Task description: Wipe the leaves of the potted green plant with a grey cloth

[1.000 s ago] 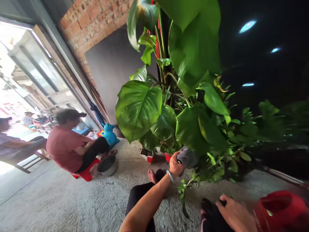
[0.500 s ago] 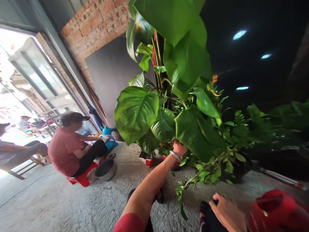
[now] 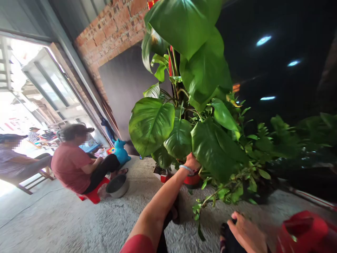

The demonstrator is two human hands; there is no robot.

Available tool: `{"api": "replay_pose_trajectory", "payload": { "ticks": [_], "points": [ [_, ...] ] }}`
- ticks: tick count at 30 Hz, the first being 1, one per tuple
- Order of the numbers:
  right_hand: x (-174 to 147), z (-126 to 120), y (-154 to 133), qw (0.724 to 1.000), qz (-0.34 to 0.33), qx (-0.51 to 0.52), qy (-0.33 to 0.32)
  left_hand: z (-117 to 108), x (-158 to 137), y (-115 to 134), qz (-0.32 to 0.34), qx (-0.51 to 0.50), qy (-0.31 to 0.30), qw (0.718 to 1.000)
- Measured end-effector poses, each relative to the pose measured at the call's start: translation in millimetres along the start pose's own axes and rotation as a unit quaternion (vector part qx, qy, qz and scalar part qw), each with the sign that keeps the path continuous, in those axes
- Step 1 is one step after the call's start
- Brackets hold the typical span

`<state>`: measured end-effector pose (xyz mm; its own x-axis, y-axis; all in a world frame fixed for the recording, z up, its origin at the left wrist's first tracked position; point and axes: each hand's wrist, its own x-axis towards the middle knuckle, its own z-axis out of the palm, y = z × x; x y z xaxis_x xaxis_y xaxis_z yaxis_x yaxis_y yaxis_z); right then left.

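Outdoors, head view: person seated low on a rough concrete floor [image 3: 65, 218], facing a cluster of potted plants by a brick wall [image 3: 116, 28].
Left hand [image 3: 191, 162]: arm stretched fwd, bracelet at wrist, hand pushed in under the big leaf [image 3: 214, 149] of the large-leaved plant [image 3: 189, 80]; fingers hidden by foliage, so can't tell if clenched on anything or loose.
Right hand [image 3: 247, 233]: low, near own knee, fingers curled lightly over dark fabric; holds nothing that shows.
Red pot [image 3: 192, 180]: on the floor just below the left hand, base of the plant, partly behind leaves.
Red container [image 3: 305, 230]: bottom right, just beside the right hand, not touching as far as can be seen.
Step in hand (judgement): left hand working at the leaf bases/stems close to the pot, reaching in among the leaves.
Next move calls for (judgement): a clear feel of stem vs. leaf before any pull; leaves crowd the hand, so sight is poor, & the trailing sprig [image 3: 207, 202] hangs close by.
Nearby: another person in a pink shirt [image 3: 68, 165] sits on a red stool, metal bowl [image 3: 117, 184] & blue toy [image 3: 121, 151] close; well apart from the wearer's hands.
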<state>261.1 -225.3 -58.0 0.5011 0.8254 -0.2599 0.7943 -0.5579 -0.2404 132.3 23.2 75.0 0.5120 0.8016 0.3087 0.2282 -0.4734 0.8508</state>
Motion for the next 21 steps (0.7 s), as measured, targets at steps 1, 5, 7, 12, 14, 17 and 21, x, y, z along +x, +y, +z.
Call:
{"api": "replay_pose_trajectory", "payload": {
  "ticks": [1,5,7,12,14,17,21],
  "points": [
    [0,0,2,1.000,0.006,0.003,-0.009,-2,-12,-6,0.001,0.018,-0.034,0.999],
    [4,-2,19,0.998,0.030,0.007,-0.049,-36,-76,-37,0.032,0.101,-0.150,0.983],
    [8,0,26,0.998,0.033,0.003,-0.053,-60,-99,-42,0.039,0.088,-0.073,0.993],
    [18,11,23,0.998,0.025,0.026,-0.046,-94,-89,-20,0.034,-0.011,0.178,0.983],
    [20,16,17,0.999,0.016,0.040,-0.026,-91,-80,-16,0.029,-0.006,0.162,0.986],
    [24,24,14,0.998,0.024,0.059,-0.023,-84,-93,-26,0.018,0.053,0.041,0.998],
    [32,35,27,0.995,0.025,0.081,-0.057,-100,-146,-41,0.006,0.047,-0.068,0.997]
  ]
}}
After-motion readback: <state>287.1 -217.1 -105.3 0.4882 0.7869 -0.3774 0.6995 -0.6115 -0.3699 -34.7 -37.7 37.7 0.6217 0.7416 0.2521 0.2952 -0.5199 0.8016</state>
